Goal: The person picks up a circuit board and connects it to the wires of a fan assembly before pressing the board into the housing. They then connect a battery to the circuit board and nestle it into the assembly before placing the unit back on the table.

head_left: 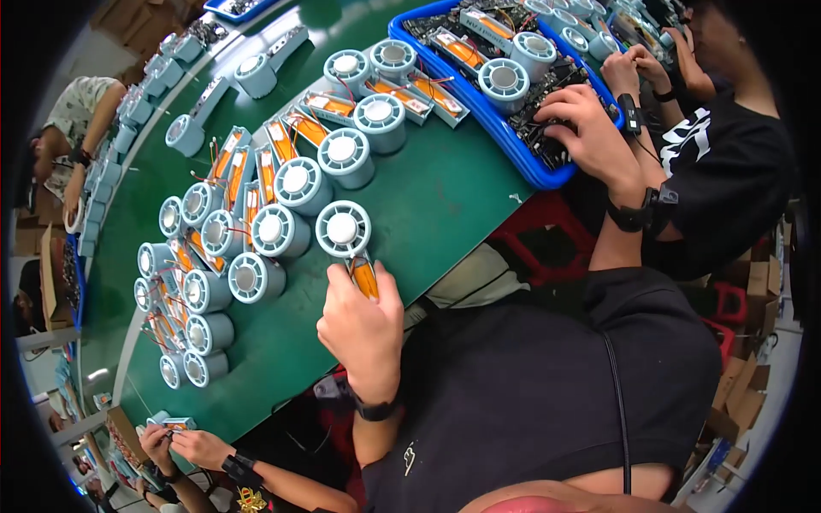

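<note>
My left hand point(363, 333) is wrapped round the handle of a light-blue handheld fan point(343, 228); its round head points away from me, and an orange battery point(365, 279) shows in the open handle. My right hand point(581, 128) reaches into a blue tray point(547, 177) on the right. Its curved fingers are apart, with the fingertips at a heap of small black circuit boards point(547, 152). Whether they touch a board is too fine to tell. Two fan heads point(504, 79) and some handles with orange batteries lie on the boards beside that hand.
Rows of half-built fans point(270, 229) with loose red wires cover the green table point(445, 188) ahead and left. Two more fans point(255, 75) lie farther off. Co-workers' hands point(633, 68) are busy at right, others point(192, 446) at lower left. A red stool point(547, 239) stands below the table edge.
</note>
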{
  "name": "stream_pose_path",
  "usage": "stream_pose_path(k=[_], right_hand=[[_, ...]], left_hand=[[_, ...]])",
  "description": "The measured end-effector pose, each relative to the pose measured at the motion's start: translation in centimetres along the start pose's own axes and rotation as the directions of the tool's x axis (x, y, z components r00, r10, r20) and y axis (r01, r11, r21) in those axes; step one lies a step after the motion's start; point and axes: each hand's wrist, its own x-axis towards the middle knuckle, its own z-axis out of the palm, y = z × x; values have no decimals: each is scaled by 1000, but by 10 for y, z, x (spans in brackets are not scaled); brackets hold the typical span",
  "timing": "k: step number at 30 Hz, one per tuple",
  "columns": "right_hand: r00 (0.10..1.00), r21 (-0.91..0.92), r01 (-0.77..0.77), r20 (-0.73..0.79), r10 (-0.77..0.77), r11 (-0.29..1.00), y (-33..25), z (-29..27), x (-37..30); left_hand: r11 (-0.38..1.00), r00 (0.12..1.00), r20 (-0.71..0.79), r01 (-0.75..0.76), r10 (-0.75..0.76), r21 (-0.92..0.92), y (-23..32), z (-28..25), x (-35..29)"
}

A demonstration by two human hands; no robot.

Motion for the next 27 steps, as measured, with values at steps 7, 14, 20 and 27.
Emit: stream_pose_path(k=[7,14,20,27], right_hand=[[999,34,18,45,-20,999,-19,-2,12],[987,60,94,125,-101,994,-4,6,25],[733,260,332,-676,-74,907,-23,3,19],[526,493,846,-709,-469,203,-223,79,-17]], left_hand=[[955,987,-160,-73,28,-286,-8,15,-1],[940,966,-249,-23,-66,-339,-25,-19,-16],[932,912,-400,-61,-94,-356,-49,-40,-25],[265,978,175,140,112,-954,-45,-51,-34]])
